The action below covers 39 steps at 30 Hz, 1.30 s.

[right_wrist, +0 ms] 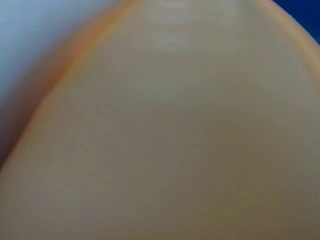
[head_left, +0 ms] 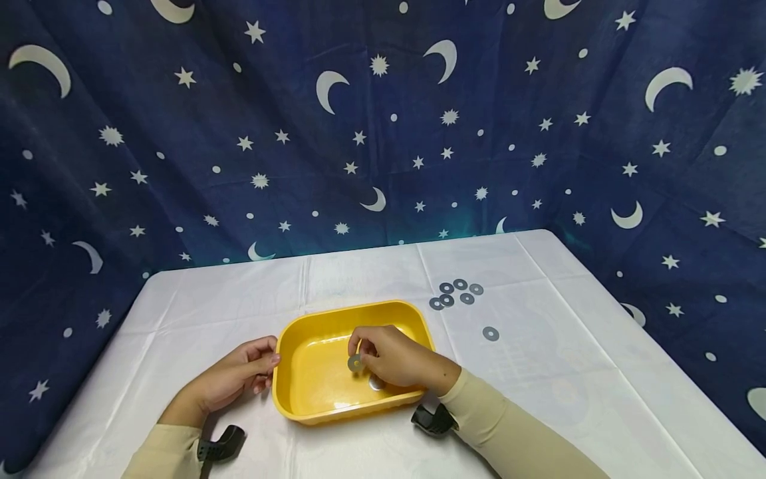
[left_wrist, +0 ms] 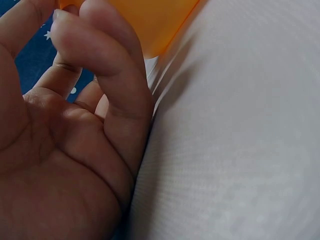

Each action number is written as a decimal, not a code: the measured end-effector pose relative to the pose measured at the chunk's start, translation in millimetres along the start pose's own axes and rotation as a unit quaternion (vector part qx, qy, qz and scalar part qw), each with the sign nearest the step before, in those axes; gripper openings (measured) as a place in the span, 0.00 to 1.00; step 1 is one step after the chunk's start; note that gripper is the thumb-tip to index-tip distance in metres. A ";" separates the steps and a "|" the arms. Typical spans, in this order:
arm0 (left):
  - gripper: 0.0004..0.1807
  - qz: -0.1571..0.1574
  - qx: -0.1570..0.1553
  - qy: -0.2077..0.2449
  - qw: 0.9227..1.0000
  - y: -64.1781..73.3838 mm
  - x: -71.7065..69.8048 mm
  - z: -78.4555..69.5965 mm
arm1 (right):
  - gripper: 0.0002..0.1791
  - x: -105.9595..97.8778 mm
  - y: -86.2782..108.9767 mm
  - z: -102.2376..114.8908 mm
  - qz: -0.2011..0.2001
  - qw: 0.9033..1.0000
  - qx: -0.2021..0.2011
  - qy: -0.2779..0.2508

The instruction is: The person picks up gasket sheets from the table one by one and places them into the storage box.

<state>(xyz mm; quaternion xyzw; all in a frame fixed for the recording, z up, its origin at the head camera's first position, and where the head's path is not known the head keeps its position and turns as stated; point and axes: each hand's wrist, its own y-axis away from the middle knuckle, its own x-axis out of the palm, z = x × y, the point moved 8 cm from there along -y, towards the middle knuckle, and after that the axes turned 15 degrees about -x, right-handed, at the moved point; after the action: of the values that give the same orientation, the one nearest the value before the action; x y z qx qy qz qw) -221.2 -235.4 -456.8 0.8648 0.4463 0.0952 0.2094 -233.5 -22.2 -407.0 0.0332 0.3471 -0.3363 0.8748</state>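
Note:
A yellow rectangular tray [head_left: 323, 418] sits on the white-covered table. My left hand [head_left: 233, 372] holds the tray's left end, thumb and fingertips at the rim; its curled fingers [left_wrist: 95, 45] also show in the left wrist view beside the tray's orange-looking wall [left_wrist: 155, 25]. Inside the tray, my right hand [head_left: 397, 356] pinches a flat grey metal washer [head_left: 350, 364], which is tilted up on edge above the tray floor. Another washer [head_left: 376, 382] lies on the floor below that hand, partly covered by it. A blurred tray interior [right_wrist: 160, 125] fills the right wrist view.
Several grey washers [head_left: 467, 299] lie grouped on the table behind and right of the tray. A single washer [head_left: 491, 333] lies nearer, to the right of the tray. A dark blue curtain [head_left: 395, 146] with moons and stars hangs behind the table [head_left: 574, 372].

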 end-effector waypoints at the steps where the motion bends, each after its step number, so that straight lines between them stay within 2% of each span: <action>1: 0.07 0.000 -0.001 -0.001 1.000 -0.1 -0.4 0.0 | 0.10 0.8 -0.1 -0.4 0.002 1.000 0.000 0.001; 6: 0.07 0.004 0.007 -0.008 1.000 -0.5 -0.4 -1.2 | 0.09 5.6 -0.5 -2.0 0.017 1.000 -0.001 0.012; 12: 0.06 0.008 0.009 -0.005 1.000 -0.5 0.6 -2.7 | 0.07 11.1 -1.5 -2.9 0.041 0.997 -0.015 0.064; 24: 0.05 0.000 0.008 0.002 1.000 0.3 0.6 -4.3 | 0.08 14.7 -1.3 -2.6 0.059 0.992 -0.029 0.104; 39: 0.05 -0.003 0.009 0.004 1.000 0.4 0.8 -1.5 | 0.07 15.3 -1.9 -2.3 0.054 0.990 -0.041 0.121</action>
<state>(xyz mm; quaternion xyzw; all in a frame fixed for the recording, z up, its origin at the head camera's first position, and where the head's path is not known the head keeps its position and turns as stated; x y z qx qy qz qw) -221.0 -234.6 -455.3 0.8649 0.4505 0.0939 0.2004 -227.8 -31.6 -418.0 0.0564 0.4612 -0.2671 0.8443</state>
